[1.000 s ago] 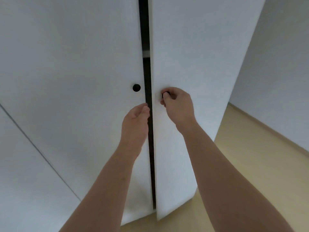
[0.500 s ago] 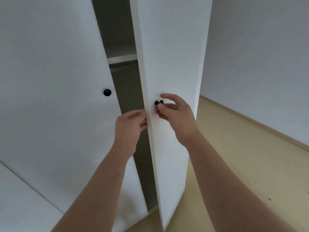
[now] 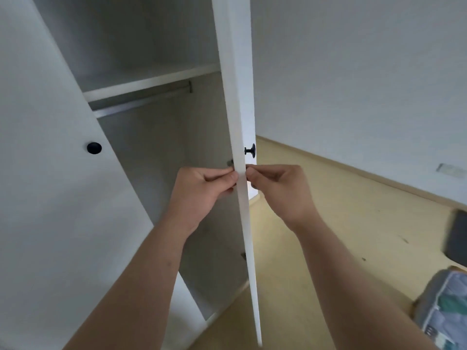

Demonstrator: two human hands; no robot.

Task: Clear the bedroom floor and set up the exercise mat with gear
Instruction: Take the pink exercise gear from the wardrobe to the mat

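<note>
All we see of the person is two arms from below the elbow, bare along all of the length that shows. The bare left hand point(image 3: 199, 195) has a broad, smooth back, and the knuckle ridges and finger-joint creases are plain to us; its thumbnail looks cut short. The bare right hand point(image 3: 280, 190) is of like build, with the same plain knuckles. The bare left forearm point(image 3: 141, 286) is smooth and carries a small mole-like speck point(image 3: 168, 258) on its upper side. The bare right forearm point(image 3: 353, 286) is smooth too, thickening evenly from wrist towards elbow
</note>
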